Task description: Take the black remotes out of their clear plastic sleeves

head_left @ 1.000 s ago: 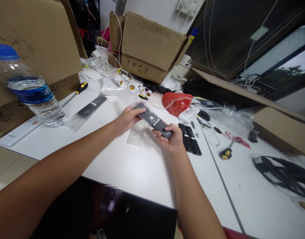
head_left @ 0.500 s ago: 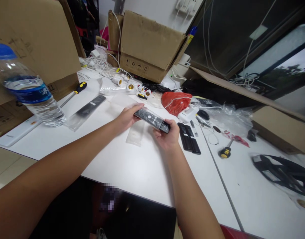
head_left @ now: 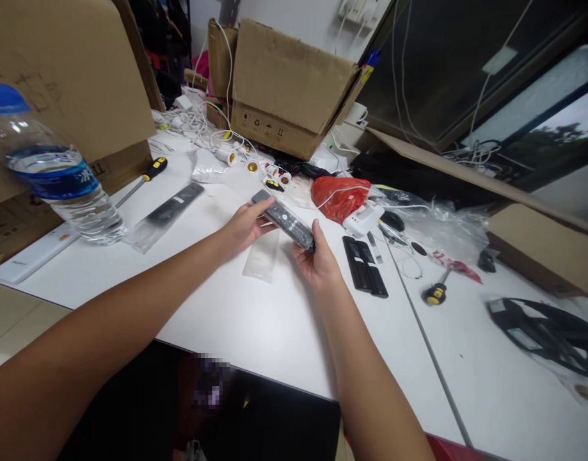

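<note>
A dark remote control (head_left: 290,221) in a clear sleeve is held above the white table, tilted down to the right. My left hand (head_left: 248,225) grips its upper left end, thumb on top. Around the lower right end is my right hand (head_left: 315,257), with its thumb raised along the side. Below my left hand a clear plastic sleeve (head_left: 261,259) lies flat. Two black remotes (head_left: 365,266), side by side, rest right of my right hand. Another bagged dark remote (head_left: 171,206) lies to the left.
A water bottle (head_left: 66,179) and a screwdriver (head_left: 147,176) are at the left. Cardboard box (head_left: 288,83), red bag (head_left: 339,195) and lamp sockets (head_left: 252,166) sit at the back. Another screwdriver (head_left: 435,293) and a black reel (head_left: 546,333) are on the right.
The remote has shifted up and left and now looks fully covered by the sleeve, its bare right end no longer showing. My right thumb has lifted off its top.
</note>
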A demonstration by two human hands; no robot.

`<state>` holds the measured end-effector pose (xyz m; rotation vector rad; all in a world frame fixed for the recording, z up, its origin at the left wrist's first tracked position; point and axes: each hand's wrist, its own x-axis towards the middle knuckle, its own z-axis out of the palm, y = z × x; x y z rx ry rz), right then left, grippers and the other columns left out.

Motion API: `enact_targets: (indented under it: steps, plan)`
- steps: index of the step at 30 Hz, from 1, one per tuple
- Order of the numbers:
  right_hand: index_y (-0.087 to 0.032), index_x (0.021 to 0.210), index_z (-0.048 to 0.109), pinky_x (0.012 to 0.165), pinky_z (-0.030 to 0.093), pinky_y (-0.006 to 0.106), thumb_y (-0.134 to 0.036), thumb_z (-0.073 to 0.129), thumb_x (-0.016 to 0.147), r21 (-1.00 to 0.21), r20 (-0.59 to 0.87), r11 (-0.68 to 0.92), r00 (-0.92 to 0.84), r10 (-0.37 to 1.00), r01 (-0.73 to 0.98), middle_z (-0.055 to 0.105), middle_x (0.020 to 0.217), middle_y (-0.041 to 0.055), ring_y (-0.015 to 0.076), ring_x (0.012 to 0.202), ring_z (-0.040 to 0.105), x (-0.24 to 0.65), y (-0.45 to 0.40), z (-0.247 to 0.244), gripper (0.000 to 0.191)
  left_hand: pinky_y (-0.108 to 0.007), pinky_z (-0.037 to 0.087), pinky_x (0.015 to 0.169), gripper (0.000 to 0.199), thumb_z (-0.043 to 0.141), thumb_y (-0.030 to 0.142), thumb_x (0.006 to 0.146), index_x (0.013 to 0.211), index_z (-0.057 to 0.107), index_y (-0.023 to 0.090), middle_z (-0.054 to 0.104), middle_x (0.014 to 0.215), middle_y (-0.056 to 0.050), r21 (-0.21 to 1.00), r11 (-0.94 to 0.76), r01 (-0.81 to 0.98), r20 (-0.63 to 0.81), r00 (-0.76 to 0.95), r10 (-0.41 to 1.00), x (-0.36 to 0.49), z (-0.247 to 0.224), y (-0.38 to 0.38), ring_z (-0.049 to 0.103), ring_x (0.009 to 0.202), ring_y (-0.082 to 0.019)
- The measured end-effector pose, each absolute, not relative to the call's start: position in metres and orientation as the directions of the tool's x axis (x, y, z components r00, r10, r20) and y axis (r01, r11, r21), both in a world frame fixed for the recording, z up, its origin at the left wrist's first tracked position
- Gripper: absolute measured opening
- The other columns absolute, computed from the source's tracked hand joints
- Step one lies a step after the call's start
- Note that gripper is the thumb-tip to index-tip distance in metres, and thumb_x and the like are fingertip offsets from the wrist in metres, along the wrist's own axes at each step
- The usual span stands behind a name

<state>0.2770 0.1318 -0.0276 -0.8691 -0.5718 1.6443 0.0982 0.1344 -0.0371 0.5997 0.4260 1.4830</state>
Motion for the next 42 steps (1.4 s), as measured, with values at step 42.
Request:
enact_targets:
  steps: [42]
  plan:
    - [-0.014, 0.089, 0.069, 0.059, 0.064, 0.017, -0.02, 0.082, 0.088, -0.8, -0.269, -0.323, -0.178, 0.947, -0.507, 0.072, 0.072, 0.0033, 0.0106, 0.058, 0.07, 0.278, 0.122, -0.021, 0.014, -0.039, 0.062, 0.094, 0.011, 0.066, 0.018, 0.102, 0.092, 0.069, 0.014, 0.073, 0.091, -0.007, 0.55, 0.01, -0.835, -0.087, -0.046, 0.995, 0.093, -0.039, 0.142, 0.071, 0.081, -0.019]
